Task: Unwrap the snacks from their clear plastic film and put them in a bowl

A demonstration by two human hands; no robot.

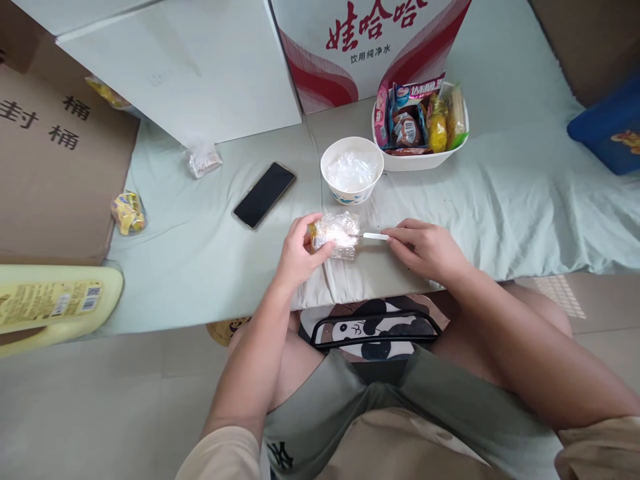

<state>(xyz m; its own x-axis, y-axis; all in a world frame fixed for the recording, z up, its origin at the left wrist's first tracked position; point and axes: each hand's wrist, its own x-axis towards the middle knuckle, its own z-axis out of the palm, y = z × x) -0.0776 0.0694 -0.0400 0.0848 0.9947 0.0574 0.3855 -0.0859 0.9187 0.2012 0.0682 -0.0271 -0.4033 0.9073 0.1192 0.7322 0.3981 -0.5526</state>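
My left hand (pixel 299 255) is closed around a small package in clear, shiny plastic wrap (pixel 340 235), with a patch of yellow at its left end. Between the fingers of my right hand (pixel 425 248) is a slim tool with a white handle (pixel 375 236). Its thin tip meets the right side of the package; whether it goes into the wrap I cannot tell. Just behind the package stands a white paper bowl (pixel 352 198) holding crumpled clear plastic (pixel 351 170). A dark-screened phone (pixel 265 195) lies to the left of the bowl.
A white tub (pixel 420 162) of packaged snacks stands at the back right, before a red-and-white carton (pixel 370 53). Small wrapped items (pixel 129 212) lie at left, near a cardboard box (pixel 55 160) and a yellow jug (pixel 60 300). A blue container (pixel 607 130) is at far right.
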